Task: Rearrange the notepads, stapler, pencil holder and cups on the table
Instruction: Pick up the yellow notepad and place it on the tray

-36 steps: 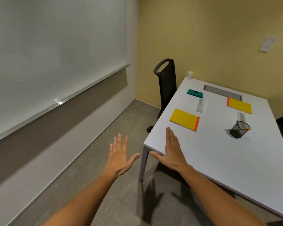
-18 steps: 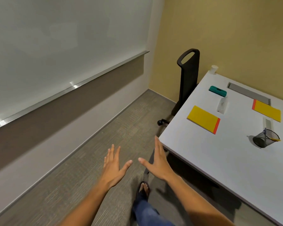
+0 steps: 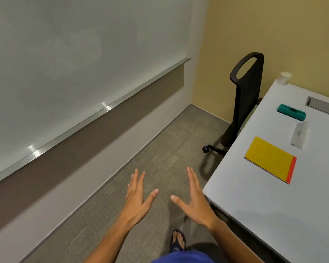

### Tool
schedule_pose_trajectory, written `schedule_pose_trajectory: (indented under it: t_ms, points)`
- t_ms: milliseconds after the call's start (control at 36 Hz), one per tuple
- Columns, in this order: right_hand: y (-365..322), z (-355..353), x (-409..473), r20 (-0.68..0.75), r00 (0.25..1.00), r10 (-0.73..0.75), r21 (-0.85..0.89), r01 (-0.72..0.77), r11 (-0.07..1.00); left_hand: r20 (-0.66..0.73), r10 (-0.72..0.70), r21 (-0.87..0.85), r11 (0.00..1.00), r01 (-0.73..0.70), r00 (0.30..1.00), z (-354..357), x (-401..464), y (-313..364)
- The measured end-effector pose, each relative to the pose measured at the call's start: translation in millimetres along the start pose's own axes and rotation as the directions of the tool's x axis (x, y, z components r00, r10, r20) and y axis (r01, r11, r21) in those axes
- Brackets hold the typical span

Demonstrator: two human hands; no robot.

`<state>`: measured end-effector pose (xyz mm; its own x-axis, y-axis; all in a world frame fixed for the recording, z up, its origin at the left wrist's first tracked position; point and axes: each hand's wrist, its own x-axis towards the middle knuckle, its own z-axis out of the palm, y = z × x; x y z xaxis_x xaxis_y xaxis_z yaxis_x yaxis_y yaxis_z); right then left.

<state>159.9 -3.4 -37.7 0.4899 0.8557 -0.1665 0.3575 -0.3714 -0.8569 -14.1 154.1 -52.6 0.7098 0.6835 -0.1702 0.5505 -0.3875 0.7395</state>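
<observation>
A yellow notepad [image 3: 268, 158] with a red spine lies near the left edge of the white table [image 3: 264, 202]. Beyond it a clear plastic cup [image 3: 299, 135] lies on its side. A teal stapler [image 3: 291, 111] sits further back, and a white paper cup [image 3: 284, 77] stands at the far corner. My left hand [image 3: 137, 200] and my right hand [image 3: 195, 202] are held out flat over the carpet, left of the table's near corner, fingers spread and holding nothing. The pencil holder and the second notepad are out of view.
A black office chair [image 3: 245, 92] stands at the table's left side by the yellow wall. A grey cable slot [image 3: 323, 106] is set into the tabletop. A whiteboard with a metal rail [image 3: 84, 120] runs along the left wall. My sandalled foot [image 3: 178, 242] is on the carpet.
The view has swung left, so the table slid right and the pencil holder and far notepad left the frame. My right hand came off the table corner and now hovers over the floor.
</observation>
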Motion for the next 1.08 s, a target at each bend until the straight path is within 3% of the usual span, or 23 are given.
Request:
schedule_pose_trajectory:
  t_ms: [250,500,667,833,1083]
  points:
    - [3.7,-25.5,50.7,-0.033,0.999,0.029,0.071,-0.026,0.997,0.035,0.025,0.025,0.999,-0.026,0.999,-21.2,69.6,11.6]
    - [-23.3,-9.4,100.5,-0.19,0.978,0.086,0.065,-0.075,0.995,0.123,0.08,0.002,0.997,-0.081,0.989,-51.7,141.2,-3.4]
    - [-53.2,17.4,140.6,-0.311,0.941,0.133,0.068,-0.118,0.991,0.193,0.168,-0.044,0.986,-0.163,0.967,-89.5,186.5,-16.7]
    - [-94.3,47.7,178.6,-0.345,0.922,0.177,0.099,-0.152,0.983,0.259,0.249,-0.033,0.968,-0.249,0.933,-130.6,225.2,-28.5]
    - [-115.5,74.2,196.2,-0.442,0.86,0.254,0.161,-0.202,0.966,0.378,0.335,-0.051,0.939,-0.341,0.863,-136.3,267.7,-37.4]
